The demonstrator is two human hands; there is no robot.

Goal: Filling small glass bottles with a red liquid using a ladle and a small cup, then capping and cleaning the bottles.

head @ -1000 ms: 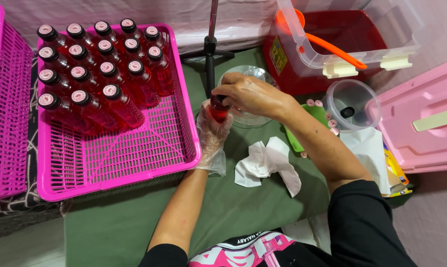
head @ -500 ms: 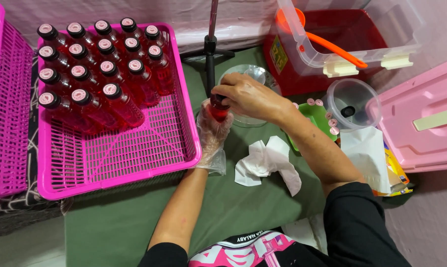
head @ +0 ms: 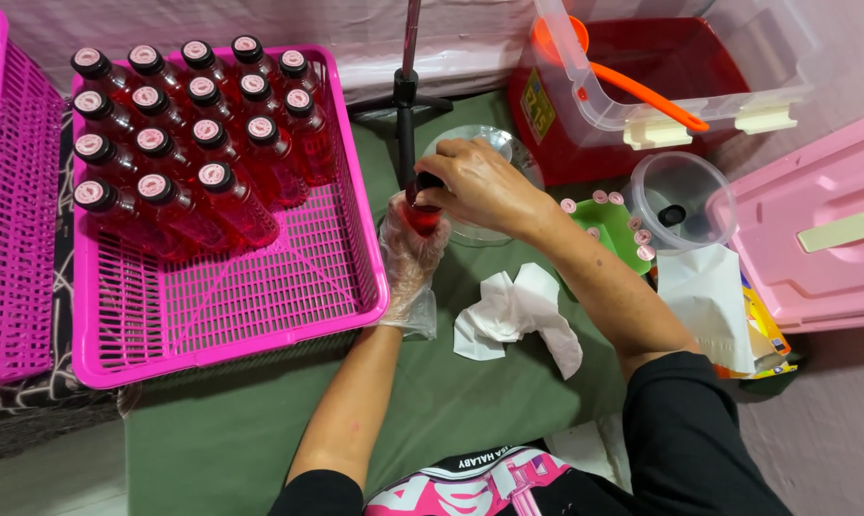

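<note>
Hands meet over a small bottle of red liquid [head: 421,215] in the head view, just beside the right rim of the magenta basket [head: 260,306]. The left hand [head: 410,250], in a thin clear plastic glove, is wrapped around the bottle from below, so most of the body is hidden and only a strip of red shows through the glove. The right hand [head: 480,183], bare, is closed over the bottle's top; its fingers cover the neck, and whether a cap sits under them cannot be told. A clear round dish [head: 508,153] lies behind the hands, mostly covered by the right hand.

Capped bottles [head: 188,158] of the same red liquid lie in rows in the basket's far half; the near half shows bare mesh. A second magenta basket [head: 11,210] is cut off at the left edge. A crumpled white tissue [head: 513,315] lies on the green cloth [head: 241,430] near the right forearm. Pale round caps [head: 615,210] lie on and around a green lid, partly hidden by the forearm. A black stand pole [head: 408,86] rises behind the hands, its top out of frame. A red tub [head: 680,76] sits at upper right, partly screened by a clear box, and a pink lid [head: 814,239] runs off the right edge.
</note>
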